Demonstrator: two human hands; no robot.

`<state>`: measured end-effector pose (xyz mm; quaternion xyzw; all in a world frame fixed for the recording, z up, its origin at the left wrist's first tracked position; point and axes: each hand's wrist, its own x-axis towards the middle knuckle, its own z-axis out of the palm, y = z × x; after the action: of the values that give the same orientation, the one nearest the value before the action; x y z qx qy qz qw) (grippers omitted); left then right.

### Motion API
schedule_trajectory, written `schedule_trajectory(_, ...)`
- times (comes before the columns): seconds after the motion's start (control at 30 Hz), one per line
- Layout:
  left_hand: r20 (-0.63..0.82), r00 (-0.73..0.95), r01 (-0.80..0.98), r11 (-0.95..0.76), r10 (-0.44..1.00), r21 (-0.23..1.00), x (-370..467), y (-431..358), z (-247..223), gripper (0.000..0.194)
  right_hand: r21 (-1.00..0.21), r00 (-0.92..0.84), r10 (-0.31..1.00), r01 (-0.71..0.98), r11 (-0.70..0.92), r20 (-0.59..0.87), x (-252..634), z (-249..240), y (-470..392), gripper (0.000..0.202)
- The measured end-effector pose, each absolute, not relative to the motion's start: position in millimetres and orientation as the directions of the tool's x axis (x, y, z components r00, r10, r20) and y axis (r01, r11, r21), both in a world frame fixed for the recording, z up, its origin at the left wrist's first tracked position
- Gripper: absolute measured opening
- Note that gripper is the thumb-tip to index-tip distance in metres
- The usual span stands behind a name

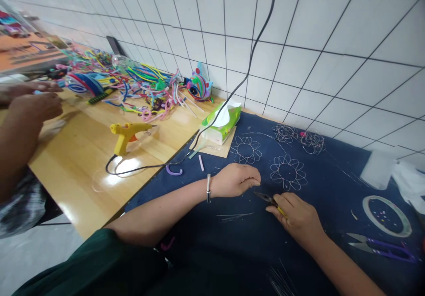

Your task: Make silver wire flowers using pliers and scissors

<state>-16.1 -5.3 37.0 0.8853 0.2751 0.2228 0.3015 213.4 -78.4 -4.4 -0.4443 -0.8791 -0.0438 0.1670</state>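
Note:
My right hand (295,214) is wrapped round a pair of pliers (270,199) with yellow handles, their tips pointing left. Just to the left, my left hand (236,179) is closed, thumb against fingers; anything in its pinch is too small or hidden to make out. The plier tips sit just below the left fingertips. Beyond the hands lie two flower-shaped wire pieces, a wire flower (288,173) on the right and another wire flower (245,149) on the left. Several straight wires (235,216) lie on the dark blue cloth (199,225) in front of my left hand.
A yellow glue gun (124,137) with a black cord stands on the wooden table. Behind it are colourful pipe cleaners (146,83). A tissue pack (221,123) is by the wall. Purple snips (381,246) and a tape ring (387,216) lie right. Another person's hands (36,99) work at left.

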Motion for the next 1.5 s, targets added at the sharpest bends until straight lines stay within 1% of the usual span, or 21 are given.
schedule_trajectory(0.07,0.14,0.742,0.381,-0.584,0.655,0.717,-17,-4,36,0.019,-0.047,-0.55,0.772,0.804,0.593,0.317,213,-4,-78,0.022)
schedule_trajectory(0.17,-0.022,0.729,0.414,-0.416,0.684,0.81,-18,-1,32,0.019,-0.012,-0.556,0.776,0.811,0.585,0.299,213,-4,-77,0.022)
schedule_trajectory(0.23,-0.058,0.726,0.419,-0.373,0.685,0.828,-19,-1,31,0.02,-0.001,-0.559,0.775,0.811,0.585,0.296,213,-4,-78,0.022)
schedule_trajectory(0.3,-0.018,0.735,0.405,-0.418,0.678,0.813,-19,-1,32,0.019,-0.002,-0.561,0.767,0.807,0.591,0.313,213,-4,-78,0.023)
schedule_trajectory(0.43,0.149,0.737,0.367,-0.575,0.659,0.731,-17,-2,37,0.017,-0.042,-0.551,0.759,0.799,0.599,0.348,213,-5,-78,0.022)
schedule_trajectory(0.53,0.21,0.723,0.363,-0.62,0.658,0.695,-15,-3,39,0.018,-0.07,-0.536,0.759,0.798,0.598,0.369,213,-6,-78,0.021)
schedule_trajectory(0.67,0.206,0.713,0.36,-0.602,0.67,0.712,-14,-4,36,0.017,-0.075,-0.53,0.773,0.806,0.586,0.349,212,-8,-78,0.023)
schedule_trajectory(0.8,0.134,0.646,0.416,-0.493,0.752,0.764,-16,-1,32,0.017,-0.041,-0.494,0.805,0.844,0.534,0.328,212,-6,-78,0.028)
schedule_trajectory(0.87,0.098,0.603,0.449,-0.439,0.792,0.778,-17,1,29,0.018,-0.019,-0.473,0.808,0.859,0.511,0.352,213,-4,-78,0.031)
schedule_trajectory(0.97,0.056,0.561,0.477,-0.378,0.826,0.794,-17,2,26,0.018,0.027,-0.446,0.786,0.876,0.482,0.429,214,-2,-78,0.036)
schedule_trajectory(1.07,0.008,0.54,0.481,-0.316,0.841,0.818,-14,0,25,0.019,0.108,-0.473,0.739,0.868,0.485,0.48,215,0,-78,0.038)
schedule_trajectory(1.23,-0.087,0.53,0.459,-0.2,0.843,0.866,-10,-6,24,0.02,0.287,-0.591,0.639,0.803,0.522,0.493,212,3,-80,0.037)
schedule_trajectory(1.3,-0.116,0.531,0.447,-0.162,0.839,0.88,-9,-7,22,0.021,0.341,-0.628,0.607,0.776,0.53,0.487,211,4,-81,0.037)
schedule_trajectory(1.5,-0.206,0.541,0.418,-0.048,0.816,0.907,-9,-7,18,0.024,0.4,-0.658,0.585,0.753,0.522,0.475,211,5,-82,0.034)
